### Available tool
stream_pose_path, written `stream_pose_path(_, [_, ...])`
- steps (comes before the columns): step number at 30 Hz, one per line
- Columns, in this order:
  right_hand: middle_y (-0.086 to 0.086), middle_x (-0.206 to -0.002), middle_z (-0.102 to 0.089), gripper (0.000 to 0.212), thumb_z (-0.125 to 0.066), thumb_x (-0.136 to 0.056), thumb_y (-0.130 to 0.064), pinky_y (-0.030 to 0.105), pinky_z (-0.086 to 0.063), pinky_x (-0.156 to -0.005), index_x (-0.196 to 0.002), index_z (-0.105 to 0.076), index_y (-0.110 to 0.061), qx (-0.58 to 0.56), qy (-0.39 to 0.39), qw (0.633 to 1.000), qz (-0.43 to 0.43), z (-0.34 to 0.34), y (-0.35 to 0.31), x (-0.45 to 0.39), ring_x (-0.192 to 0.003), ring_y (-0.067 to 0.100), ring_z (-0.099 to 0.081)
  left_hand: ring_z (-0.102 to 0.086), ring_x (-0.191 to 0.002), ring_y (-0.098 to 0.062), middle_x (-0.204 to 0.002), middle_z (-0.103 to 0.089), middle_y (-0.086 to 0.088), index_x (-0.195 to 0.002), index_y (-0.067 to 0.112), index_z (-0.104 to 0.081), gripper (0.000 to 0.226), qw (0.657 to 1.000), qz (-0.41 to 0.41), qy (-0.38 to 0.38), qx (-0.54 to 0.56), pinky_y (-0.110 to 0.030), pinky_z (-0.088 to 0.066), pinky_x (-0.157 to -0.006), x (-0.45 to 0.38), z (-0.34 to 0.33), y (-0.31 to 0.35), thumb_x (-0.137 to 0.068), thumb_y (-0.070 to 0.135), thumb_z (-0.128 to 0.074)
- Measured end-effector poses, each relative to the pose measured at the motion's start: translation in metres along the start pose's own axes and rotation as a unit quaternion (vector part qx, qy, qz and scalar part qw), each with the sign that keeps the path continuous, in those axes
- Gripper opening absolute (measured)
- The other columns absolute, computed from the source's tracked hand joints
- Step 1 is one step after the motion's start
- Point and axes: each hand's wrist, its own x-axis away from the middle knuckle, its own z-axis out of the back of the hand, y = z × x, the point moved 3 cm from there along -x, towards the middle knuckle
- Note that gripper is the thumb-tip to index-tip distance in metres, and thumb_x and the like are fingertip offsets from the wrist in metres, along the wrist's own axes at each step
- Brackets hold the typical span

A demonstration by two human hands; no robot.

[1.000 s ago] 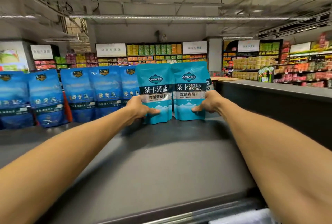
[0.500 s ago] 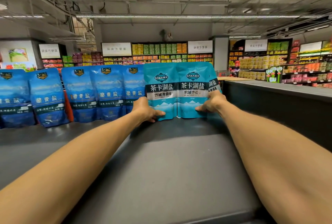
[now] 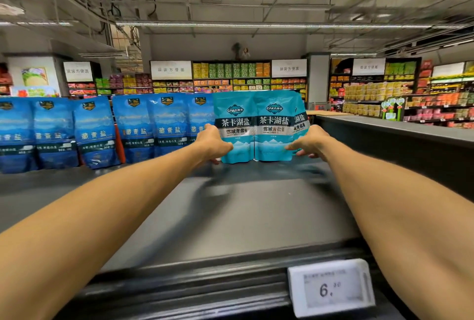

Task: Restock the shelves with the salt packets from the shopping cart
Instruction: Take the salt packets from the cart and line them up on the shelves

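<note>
Salt packets (image 3: pixel 254 127) upright on shelf (image 3: pixel 230 212); both hands' fingers (image 3: pixel 225 146) grasping them.

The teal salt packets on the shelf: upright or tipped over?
Upright: both teal salt packets stand on the shelf, labels facing out, steadied by left hand and right hand.

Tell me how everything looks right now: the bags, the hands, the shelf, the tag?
Teal salt bags: upright at the shelf's back, side by side, held.
Dark blue salt bags: standing in a row, untouched.
Left hand: grips the left teal bag.
Right hand: grips the right teal bag.
Shelf: bare in front.
Price tag: clipped on the shelf's edge.
</note>
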Motion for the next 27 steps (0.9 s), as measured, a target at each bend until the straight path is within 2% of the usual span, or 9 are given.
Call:
stream_pose_path(2, [0.005,-0.115,-0.069,0.033,-0.077,-0.084,-0.017,0.031,-0.05,-0.062,-0.113,-0.062,-0.013,-0.003,0.01,1.0,0.014,0.012,-0.007,0.018,-0.078,0.016,-0.068,-0.062,-0.078,-0.025,-0.107,-0.065,-0.02,-0.123,-0.005,-0.053,0.045,1.0,-0.021,-0.005,-0.021,-0.03,-0.054,-0.053,0.012,0.007,0.011,-0.091,0.025,-0.064])
stream_pose_path(5, [0.004,-0.106,-0.069,0.014,-0.072,-0.09,-0.02,0.029,-0.048,-0.062,-0.099,-0.064,-0.014,0.004,0.032,0.999,0.043,0.029,-0.02,0.058,-0.072,0.012,-0.068,-0.066,-0.083,-0.032,-0.108,-0.065,-0.025,-0.126,-0.011,-0.052,0.049,0.998,-0.054,-0.005,-0.007,-0.029,-0.047,-0.048,0.036,0.017,0.034,-0.092,0.024,-0.056])
stream_pose_path(9, [0.006,-0.105,-0.069,0.015,-0.066,-0.094,-0.022,0.02,-0.049,-0.056,-0.104,-0.065,-0.011,-0.027,0.091,0.99,0.104,0.05,-0.033,0.135,-0.077,0.01,-0.07,-0.053,-0.065,-0.02,-0.079,-0.054,-0.011,-0.115,-0.013,-0.058,0.042,0.99,-0.127,-0.006,0.065,-0.028,-0.043,-0.049,0.079,0.015,0.075,-0.093,0.022,-0.052])
stream_pose_path(11, [0.004,-0.102,-0.07,0.013,-0.064,-0.095,-0.023,0.017,-0.049,-0.054,-0.105,-0.064,-0.015,-0.047,0.119,0.982,0.136,0.061,-0.033,0.185,-0.077,0.009,-0.07,-0.057,-0.073,-0.019,-0.072,-0.053,-0.006,-0.087,-0.002,-0.063,0.027,0.978,-0.178,-0.034,0.105,-0.028,-0.045,-0.049,0.112,0.007,0.098,-0.094,0.019,-0.049])
stream_pose_path(12, [0.004,-0.1,-0.072,0.013,-0.064,-0.095,-0.023,0.017,-0.05,-0.055,-0.106,-0.065,-0.016,-0.053,0.125,0.979,0.151,0.067,-0.03,0.212,-0.075,0.009,-0.071,-0.06,-0.078,-0.019,-0.075,-0.057,-0.006,-0.084,0.001,-0.064,0.027,0.97,-0.205,-0.062,0.117,-0.027,-0.047,-0.049,0.132,0.001,0.111,-0.096,0.019,-0.047])
stream_pose_path(16, [0.006,-0.083,-0.074,0.008,-0.066,-0.094,-0.022,0.023,-0.048,-0.053,-0.098,-0.067,-0.015,-0.077,0.176,0.962,0.196,0.092,0.002,0.314,-0.065,0.017,-0.07,-0.061,-0.064,-0.008,-0.083,-0.064,-0.005,-0.099,0.003,-0.071,0.028,0.922,-0.273,-0.163,0.221,-0.022,-0.046,-0.05,0.224,-0.024,0.156,-0.097,0.02,-0.048])
stream_pose_path(19, [0.007,-0.076,-0.072,0.003,-0.066,-0.093,-0.018,0.025,-0.046,-0.05,-0.091,-0.068,-0.017,-0.089,0.254,0.948,0.17,0.111,0.052,0.39,-0.059,0.018,-0.066,-0.062,-0.061,-0.01,-0.076,-0.064,-0.004,-0.082,0.011,-0.066,0.02,0.869,-0.302,-0.238,0.313,-0.023,-0.045,-0.052,0.299,-0.052,0.179,-0.094,0.019,-0.052])
stream_pose_path(23, [0.005,-0.069,-0.068,0.006,-0.064,-0.094,-0.009,0.024,-0.05,-0.056,-0.089,-0.067,-0.012,-0.057,0.347,0.931,0.095,0.118,0.143,0.492,-0.055,0.013,-0.062,-0.062,-0.07,-0.018,-0.078,-0.064,-0.004,-0.089,0.012,-0.059,0.008,0.802,-0.334,-0.329,0.37,-0.029,-0.047,-0.061,0.396,-0.124,0.175,-0.095,0.017,-0.057])
stream_pose_path(27, [-0.001,-0.065,-0.07,0.014,-0.063,-0.095,-0.011,0.015,-0.047,-0.054,-0.084,-0.067,-0.019,-0.036,0.404,0.913,-0.041,0.104,0.25,0.585,-0.052,0.012,-0.063,-0.056,-0.06,-0.015,-0.076,-0.059,-0.005,-0.08,0.018,-0.053,0.018,0.754,-0.291,-0.469,0.355,-0.017,-0.041,-0.049,0.488,-0.232,0.133,-0.097,0.012,-0.055])
